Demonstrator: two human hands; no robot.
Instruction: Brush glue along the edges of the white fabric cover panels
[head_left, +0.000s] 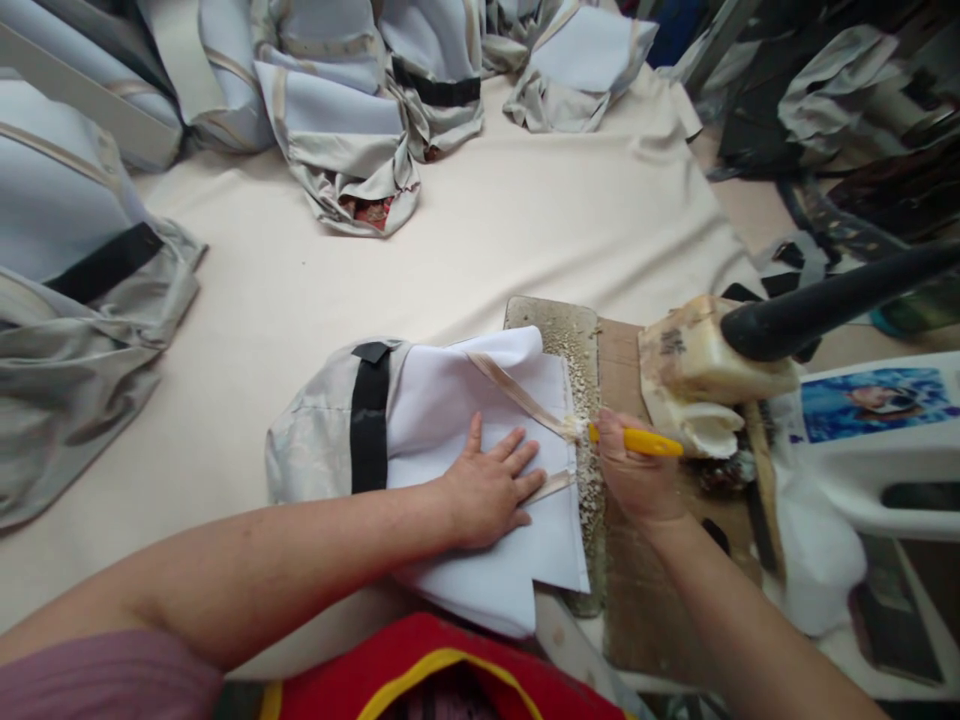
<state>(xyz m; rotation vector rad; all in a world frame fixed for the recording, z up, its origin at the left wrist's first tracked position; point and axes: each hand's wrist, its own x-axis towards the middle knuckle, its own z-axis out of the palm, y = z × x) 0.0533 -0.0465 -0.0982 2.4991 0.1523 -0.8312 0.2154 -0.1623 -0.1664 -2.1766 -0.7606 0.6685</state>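
My left hand [491, 490] lies flat with spread fingers on a white fabric piece [435, 400], which has tan strips and a black band [370, 420] next to a silvery grey fabric end [311, 430]. Its right edge rests on a board [555, 318] crusted with dried, pale residue. In my right hand [637, 480] is a yellow-handled brush [649, 442], gripped between closed fingers. The brush's whitish bristles touch the fabric's right edge, by the end of a tan strip [517, 392]. My right palm is partly hidden from view.
A cut-open plastic container [697, 365] with a black cone-shaped piece [825, 305] stands right of the board on brown cardboard [637, 640]. Similar grey-and-white fabric pieces [341, 140] line the back and left of the cream cloth [480, 230]. A white plastic stool [892, 480] is at the far right.
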